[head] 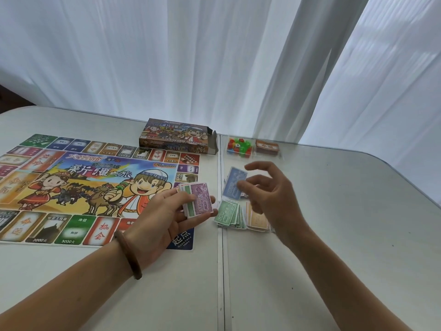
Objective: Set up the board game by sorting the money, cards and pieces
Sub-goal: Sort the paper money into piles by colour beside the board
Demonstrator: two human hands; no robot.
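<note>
The purple top note of the stack of notes reads "5000". It sits in the left hand's curled grip, over the right edge of the board, whose corner square reads "起点". The right hand hovers with a loose grip that holds nothing, fingertips just beside a blue note. Nearer lie green notes marked "500" and an orange pile. Rightward the pale surface runs to its rounded edge.
</note>
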